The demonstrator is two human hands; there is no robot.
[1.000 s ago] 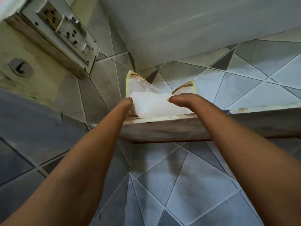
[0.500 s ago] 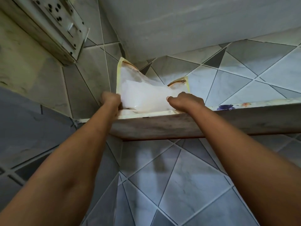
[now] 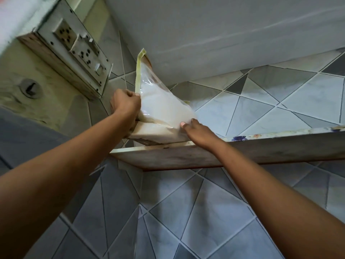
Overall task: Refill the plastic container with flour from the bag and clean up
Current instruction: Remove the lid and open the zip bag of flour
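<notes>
Fingers [image 3: 130, 95] of the left hand [image 3: 125, 104] curl tight on the 9 o'clock edge of one clear, yellow-trimmed plastic bag [image 3: 147, 79] of white flour [image 3: 164, 111]; the right hand [image 3: 198, 130] pinches its 5 o'clock corner. It leans tilted on one stone shelf [image 3: 242, 154], below a dusty socket panel [image 3: 78, 53] at 10 o'clock, with glossy triangular tiles [image 3: 298, 98] around

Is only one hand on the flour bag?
No, the left hand grips the flour bag at its left edge, and the right hand holds its lower right corner.
</notes>
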